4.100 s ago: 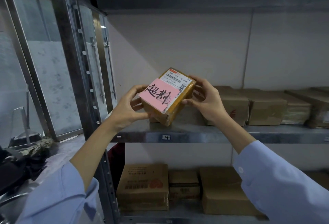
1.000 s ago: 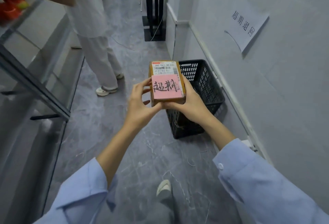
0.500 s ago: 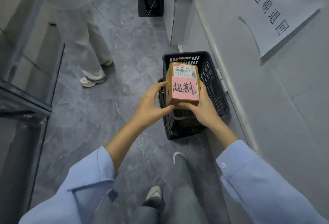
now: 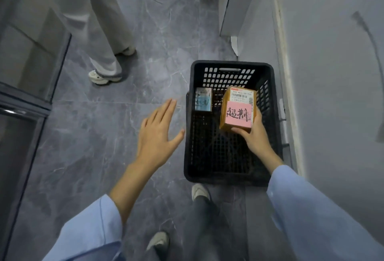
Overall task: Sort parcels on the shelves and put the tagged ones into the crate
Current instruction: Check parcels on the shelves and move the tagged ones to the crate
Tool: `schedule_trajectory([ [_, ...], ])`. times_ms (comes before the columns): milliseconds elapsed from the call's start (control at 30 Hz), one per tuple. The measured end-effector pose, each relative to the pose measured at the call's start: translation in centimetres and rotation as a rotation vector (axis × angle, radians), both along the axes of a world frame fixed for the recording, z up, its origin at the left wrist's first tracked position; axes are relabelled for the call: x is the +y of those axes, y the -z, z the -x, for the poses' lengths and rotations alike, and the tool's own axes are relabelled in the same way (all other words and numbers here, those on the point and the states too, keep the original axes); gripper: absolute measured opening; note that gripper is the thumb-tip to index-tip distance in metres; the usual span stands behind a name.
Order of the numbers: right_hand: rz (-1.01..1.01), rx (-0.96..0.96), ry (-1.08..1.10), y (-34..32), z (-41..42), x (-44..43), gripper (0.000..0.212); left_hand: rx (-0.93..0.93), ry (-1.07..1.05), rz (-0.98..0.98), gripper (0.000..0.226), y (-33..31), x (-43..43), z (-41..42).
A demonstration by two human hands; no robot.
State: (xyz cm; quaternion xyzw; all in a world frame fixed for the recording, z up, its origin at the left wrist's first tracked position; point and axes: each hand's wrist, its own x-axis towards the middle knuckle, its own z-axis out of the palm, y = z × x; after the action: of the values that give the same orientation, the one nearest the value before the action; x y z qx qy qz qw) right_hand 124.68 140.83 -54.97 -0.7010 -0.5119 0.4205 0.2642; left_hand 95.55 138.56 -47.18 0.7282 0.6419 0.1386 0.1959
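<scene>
Grey marbled floor tiles [image 4: 99,140] meet a pale wall [image 4: 332,73], and a black slatted crate [image 4: 228,64] stands against it. Left of the crate hovers the left hand [image 4: 158,134], fingers spread, holding nothing. Over the crate's right side, the right hand [image 4: 256,139] grips a brown pink-tagged parcel [image 4: 238,109] from below. A smaller blue-tagged parcel [image 4: 203,99] lies inside, far left.

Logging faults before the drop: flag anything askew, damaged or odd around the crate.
Nothing stands out. The pink-tagged parcel looks intact in the right hand over the black crate; a blue-tagged parcel sits inside at its far left. The left hand hovers open beside it.
</scene>
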Motion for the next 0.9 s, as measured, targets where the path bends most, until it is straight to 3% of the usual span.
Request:
schedule_trajectory([
  [467,0.127,-0.152,-0.125,21.4,-2.2,13.3,0.107,0.112,-0.134,0.157,0.075,16.0,6.4,-1.0],
  [667,0.134,-0.223,-0.119,26.0,-1.0,15.1,0.111,0.114,-0.171,0.202,0.075,18.7,7.2,-0.5],
  [900,0.271,-0.256,-0.159,26.7,-1.4,15.9,0.110,0.100,-0.175,0.220,0.075,18.5,7.5,0.5],
])
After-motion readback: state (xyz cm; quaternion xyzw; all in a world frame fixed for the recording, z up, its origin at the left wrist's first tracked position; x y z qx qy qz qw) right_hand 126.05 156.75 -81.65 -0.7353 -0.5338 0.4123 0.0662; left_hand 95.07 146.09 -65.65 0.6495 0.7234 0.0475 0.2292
